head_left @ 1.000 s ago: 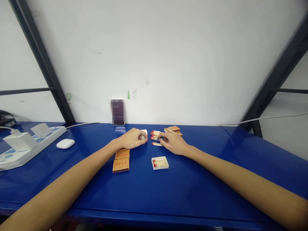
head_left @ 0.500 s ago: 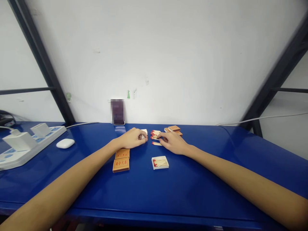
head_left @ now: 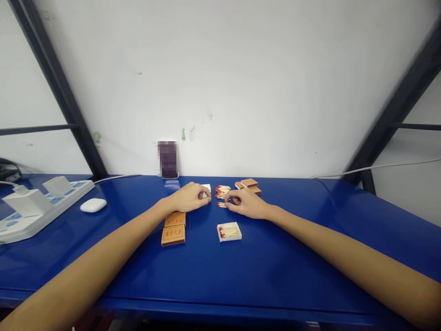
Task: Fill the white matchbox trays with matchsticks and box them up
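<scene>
Over the middle of the blue table, my left hand (head_left: 190, 196) is closed, its fingers curled round a white matchbox tray (head_left: 206, 188) that is mostly hidden. To its right, my right hand (head_left: 245, 203) pinches with thumb and forefinger at the stick ends of a few matches (head_left: 221, 205). Just beyond them lies a loose pile of red-tipped matches (head_left: 222, 189). Nearer to me stands an open white matchbox tray (head_left: 229, 232) with several matches in it. Two orange matchboxes, one of them the near matchbox (head_left: 173, 235), lie beside my left forearm.
Several matchboxes (head_left: 249, 183) are stacked behind my right hand. A phone (head_left: 168, 159) leans against the wall. On the left are a white earbud case (head_left: 93, 205) and a power strip (head_left: 77, 187) with plugged-in adapters. A cable (head_left: 379, 168) runs along the right.
My right thumb and forefinger have come down from the edge of the match pile to the few matches in front of it. My left hand stays in place.
</scene>
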